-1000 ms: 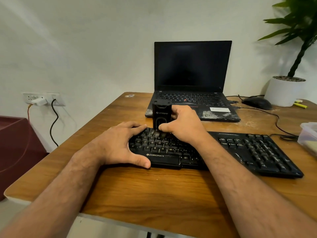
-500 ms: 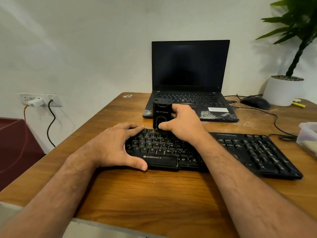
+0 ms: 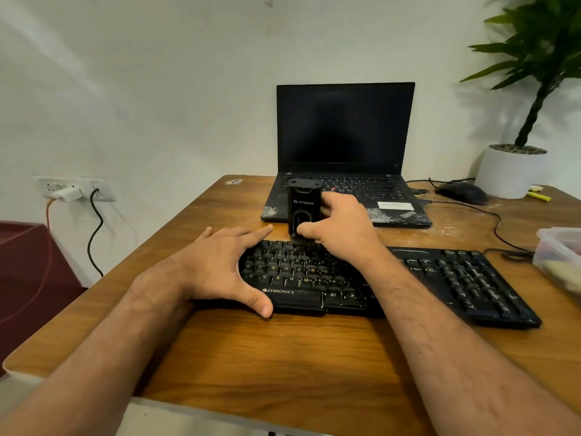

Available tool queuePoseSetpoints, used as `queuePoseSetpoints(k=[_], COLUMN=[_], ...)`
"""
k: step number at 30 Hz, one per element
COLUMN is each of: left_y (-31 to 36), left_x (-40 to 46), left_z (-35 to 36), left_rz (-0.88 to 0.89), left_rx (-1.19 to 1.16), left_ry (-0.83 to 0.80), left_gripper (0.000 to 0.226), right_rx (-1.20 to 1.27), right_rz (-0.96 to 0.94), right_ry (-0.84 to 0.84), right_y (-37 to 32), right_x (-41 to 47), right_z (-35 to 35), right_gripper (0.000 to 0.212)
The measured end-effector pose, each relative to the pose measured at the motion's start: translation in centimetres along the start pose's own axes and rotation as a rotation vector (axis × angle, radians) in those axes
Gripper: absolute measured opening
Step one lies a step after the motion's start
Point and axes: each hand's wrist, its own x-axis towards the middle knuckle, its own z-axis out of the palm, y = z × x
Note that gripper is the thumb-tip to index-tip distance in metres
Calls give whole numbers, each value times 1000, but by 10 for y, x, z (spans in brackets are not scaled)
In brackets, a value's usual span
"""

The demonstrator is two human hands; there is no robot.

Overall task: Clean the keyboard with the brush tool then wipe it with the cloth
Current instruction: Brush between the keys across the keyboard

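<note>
Indoors, wooden desk (image 3: 283, 357) by white wall (image 3: 157, 89); left hand (image 3: 217, 265) splayed on keyboard (image 3: 456, 278), right hand (image 3: 342, 228) gripping brush tool (image 3: 303, 202).

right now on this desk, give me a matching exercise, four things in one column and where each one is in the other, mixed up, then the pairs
Things:
1. brush tool
2. left hand
3. laptop
4. mouse

Places:
A. beside the white plant pot
B. open, behind the keyboard
C. gripped upright in the right hand, at the keyboard's far edge
D. spread over the keyboard's left end

Pairs: 1-C, 2-D, 3-B, 4-A
</note>
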Motion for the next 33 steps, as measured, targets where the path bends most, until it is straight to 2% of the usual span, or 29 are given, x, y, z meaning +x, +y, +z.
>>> queuePoseSetpoints(k=[2, 5, 8, 10, 12, 14, 18, 22, 26, 29, 33], left_y=[11, 26, 24, 16, 10, 9, 14, 13, 14, 14, 12], left_x=[6, 15, 14, 6, 1, 0, 5, 10, 10, 9, 9], left_z=[-10, -19, -16, -9, -4, -1, 5, 8, 8, 9, 9], left_rz=[-2, 9, 73, 159, 203, 204, 172, 132, 115, 112, 121], left_rx=[-39, -88, -98, -32, 18, 42, 104, 112, 105, 88, 68], left_ry=[-44, -74, 16, 101, 135, 139, 93, 80, 85, 89, 94], left_gripper=[151, 152, 152, 152, 153, 154, 153, 150, 153, 154, 153], right_rx=[-30, -126, 10, 19, -36, -68, -82, -116, -113, -151, -17], right_rz=[-6, 33, 77, 62, 56, 66, 55, 61, 33, 52, 0], right_ry=[-32, 88, -24, -100, -46, 12, -40, 61, -10, 58, 3], right_y=[0, 3, 6, 8, 11, 11, 11, 14, 15, 17, 2], right_x=[-1, 1, 0, -4, -3, 0, 2, 4, -1, -1, -13], right_z=[1, -4, -18, -25, -27, -28, -25, -27, -30, -27, -27], right_gripper=[39, 36, 38, 38, 37, 36, 40, 39, 39, 41, 57])
